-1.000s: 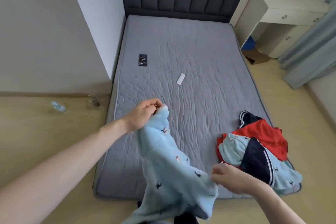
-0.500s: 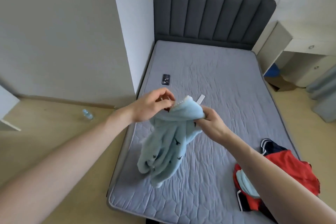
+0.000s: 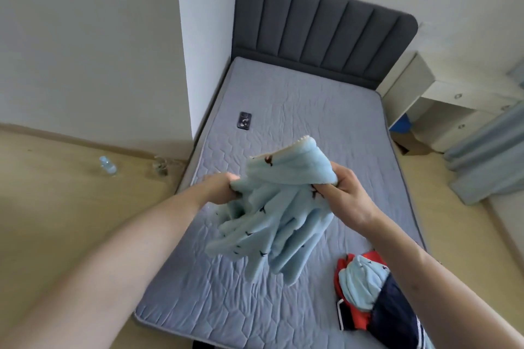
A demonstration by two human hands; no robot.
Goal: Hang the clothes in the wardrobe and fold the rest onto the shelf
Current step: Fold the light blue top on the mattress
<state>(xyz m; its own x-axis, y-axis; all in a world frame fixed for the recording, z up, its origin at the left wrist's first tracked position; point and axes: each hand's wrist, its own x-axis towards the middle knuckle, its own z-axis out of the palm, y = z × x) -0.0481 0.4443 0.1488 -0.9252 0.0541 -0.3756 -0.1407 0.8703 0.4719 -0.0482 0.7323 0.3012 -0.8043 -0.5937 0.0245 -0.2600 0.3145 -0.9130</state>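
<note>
Body in view: two forearms and both hands only. Left hand [image 3: 219,188] and right hand [image 3: 344,193] bare, no gloves, rings or watch visible. Forearms uncovered right to the frame edge; no sleeve or cuff shows.

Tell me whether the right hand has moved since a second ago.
Yes. The right hand has risen from the bed's near edge beside the clothes pile toward mid-bed, gripping the blue garment.
</note>
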